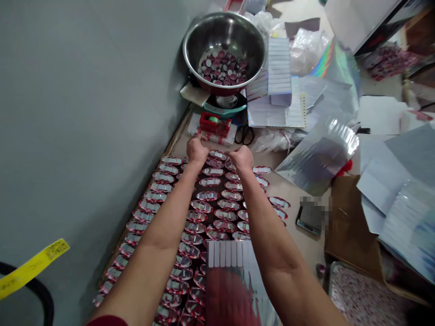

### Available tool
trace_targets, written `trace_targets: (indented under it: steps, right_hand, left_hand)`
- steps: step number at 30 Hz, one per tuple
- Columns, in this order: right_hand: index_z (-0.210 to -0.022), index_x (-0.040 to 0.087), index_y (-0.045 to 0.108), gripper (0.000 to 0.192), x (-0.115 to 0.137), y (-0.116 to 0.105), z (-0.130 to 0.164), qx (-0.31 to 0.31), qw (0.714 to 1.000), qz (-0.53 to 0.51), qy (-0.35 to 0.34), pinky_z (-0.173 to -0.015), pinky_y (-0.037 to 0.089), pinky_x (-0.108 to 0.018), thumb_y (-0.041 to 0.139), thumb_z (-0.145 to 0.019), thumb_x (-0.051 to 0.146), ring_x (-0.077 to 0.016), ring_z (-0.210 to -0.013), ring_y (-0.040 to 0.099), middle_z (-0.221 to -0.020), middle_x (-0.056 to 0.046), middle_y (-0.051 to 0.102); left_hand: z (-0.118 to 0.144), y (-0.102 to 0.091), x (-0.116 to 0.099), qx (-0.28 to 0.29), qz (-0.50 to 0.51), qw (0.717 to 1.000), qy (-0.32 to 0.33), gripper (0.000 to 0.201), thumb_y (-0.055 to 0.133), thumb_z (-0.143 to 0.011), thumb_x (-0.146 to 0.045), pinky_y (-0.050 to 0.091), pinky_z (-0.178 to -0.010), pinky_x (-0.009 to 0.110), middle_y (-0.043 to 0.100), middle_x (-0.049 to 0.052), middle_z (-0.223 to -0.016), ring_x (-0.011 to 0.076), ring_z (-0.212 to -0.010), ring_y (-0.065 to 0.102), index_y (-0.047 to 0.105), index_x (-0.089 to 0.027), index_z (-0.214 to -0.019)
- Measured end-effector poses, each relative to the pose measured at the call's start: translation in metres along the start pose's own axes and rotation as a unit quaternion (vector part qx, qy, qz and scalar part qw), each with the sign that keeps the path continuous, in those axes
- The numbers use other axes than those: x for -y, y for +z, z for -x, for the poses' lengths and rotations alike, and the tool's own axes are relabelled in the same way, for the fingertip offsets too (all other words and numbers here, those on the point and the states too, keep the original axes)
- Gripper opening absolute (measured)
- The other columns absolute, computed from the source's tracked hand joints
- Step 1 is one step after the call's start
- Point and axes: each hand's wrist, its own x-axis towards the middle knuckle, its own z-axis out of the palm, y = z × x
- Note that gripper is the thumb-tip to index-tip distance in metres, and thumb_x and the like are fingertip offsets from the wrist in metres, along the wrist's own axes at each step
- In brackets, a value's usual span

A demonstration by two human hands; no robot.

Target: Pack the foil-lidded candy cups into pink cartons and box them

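Nearest, against the near end of the rows of oval red-and-silver pieces (204,213): a stack of clear sleeves with white strips (227,271), with a steel tray (340,276) off to its right. At the far end of those rows: left hand (197,150) and right hand (242,158) set close together, fingers curled down over the last pieces, grasp itself hidden, so held or merely touched cannot be told. Beyond the rows: red tape dispenser (215,123) and black scissors (244,135), then a steel bowl of round red-and-white caps (224,50) on a scale (226,106).
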Motion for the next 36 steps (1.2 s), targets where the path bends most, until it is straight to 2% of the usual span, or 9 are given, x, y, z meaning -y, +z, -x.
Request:
trace_targets:
  steps: [2,4,8,11,17,21,24,28,36]
  right_hand:
    - [-0.081,0.020,0.073,0.028,-0.004,-0.003,0.007,-0.028,0.998,-0.051,-0.021,-0.071,0.049,-0.029,0.079,-0.077,0.048,-0.0250,-0.085,0.071,-0.081,-0.005,0.074]
    - [-0.080,0.020,0.070,0.031,-0.008,-0.003,0.013,-0.053,0.993,-0.101,-0.033,-0.068,0.046,-0.027,0.079,-0.076,0.049,-0.0207,-0.078,0.067,-0.077,-0.001,0.070]
    - [-0.074,0.020,0.064,0.035,-0.011,0.001,0.024,-0.046,0.985,-0.158,-0.055,-0.065,0.043,-0.026,0.079,-0.074,0.052,-0.0173,-0.071,0.060,-0.072,0.002,0.066]
    - [-0.074,0.021,0.061,0.038,-0.009,0.006,0.030,-0.034,0.981,-0.181,-0.062,-0.064,0.043,-0.026,0.080,-0.072,0.053,-0.0165,-0.068,0.058,-0.070,0.002,0.065]
    - [-0.087,0.019,0.063,0.050,-0.021,0.010,0.040,0.030,0.963,-0.264,-0.051,-0.062,0.043,-0.026,0.085,-0.063,0.057,-0.0160,-0.065,0.057,-0.067,0.003,0.063]
    - [-0.096,0.016,0.066,0.057,-0.036,0.018,0.041,0.083,0.945,-0.315,-0.035,-0.064,0.048,-0.028,0.088,-0.054,0.049,-0.0187,-0.068,0.063,-0.075,0.000,0.069]
    - [-0.095,0.018,0.069,0.042,-0.034,0.029,0.039,0.007,0.965,-0.261,-0.027,-0.071,0.051,-0.029,0.082,-0.063,0.042,-0.0228,-0.079,0.069,-0.085,-0.003,0.075]
    - [-0.100,0.022,0.070,0.029,-0.017,0.036,0.036,-0.062,0.989,-0.129,-0.020,-0.083,0.051,-0.030,0.074,-0.071,0.026,-0.0240,-0.093,0.072,-0.099,-0.004,0.079]
    - [-0.107,0.023,0.068,0.032,-0.007,0.041,0.035,-0.040,0.997,-0.070,-0.011,-0.087,0.049,-0.030,0.073,-0.075,0.023,-0.0254,-0.101,0.072,-0.105,-0.005,0.079]
  left_hand:
    - [0.025,-0.005,0.004,0.007,0.098,0.995,-0.016,0.031,0.084,-0.081,-0.046,0.053,-0.088,0.037,0.076,0.009,-0.092,0.0246,-0.090,0.070,0.074,-0.019,-0.092]
    - [0.056,-0.009,0.009,0.057,0.230,0.967,-0.095,0.042,0.080,-0.082,-0.060,0.055,-0.079,0.033,0.077,0.008,-0.085,0.0222,-0.081,0.071,0.073,-0.019,-0.084]
    - [0.106,-0.010,0.010,0.187,0.463,0.834,-0.235,0.065,0.092,-0.059,-0.073,0.058,-0.074,0.032,0.078,0.012,-0.086,0.0201,-0.076,0.073,0.074,-0.016,-0.085]
    - [0.121,-0.007,0.008,0.202,0.529,0.791,-0.231,0.067,0.102,-0.044,-0.061,0.060,-0.080,0.033,0.078,0.010,-0.090,0.0179,-0.079,0.073,0.075,-0.016,-0.086]
    - [0.116,-0.004,0.018,0.133,0.474,0.839,-0.232,0.054,0.098,-0.051,-0.056,0.056,-0.073,0.030,0.072,0.003,-0.076,0.0138,-0.067,0.063,0.073,-0.017,-0.079]
    - [0.094,-0.009,0.032,0.074,0.300,0.941,-0.138,0.035,0.088,-0.068,-0.050,0.052,-0.076,0.032,0.073,0.003,-0.075,0.0175,-0.071,0.064,0.074,-0.019,-0.074]
    - [0.072,-0.013,0.031,0.041,0.092,0.994,-0.050,0.020,0.081,-0.079,-0.042,0.051,-0.085,0.037,0.076,0.007,-0.083,0.0243,-0.084,0.068,0.078,-0.021,-0.078]
    - [0.052,-0.010,0.020,-0.017,-0.109,0.994,-0.001,0.015,0.077,-0.082,-0.037,0.049,-0.091,0.045,0.076,0.016,-0.107,0.0355,-0.106,0.065,0.082,-0.023,-0.086]
    - [0.047,-0.003,0.023,-0.003,-0.137,0.990,0.017,0.016,0.075,-0.083,-0.038,0.048,-0.093,0.047,0.072,0.017,-0.113,0.0391,-0.114,0.061,0.081,-0.023,-0.084]
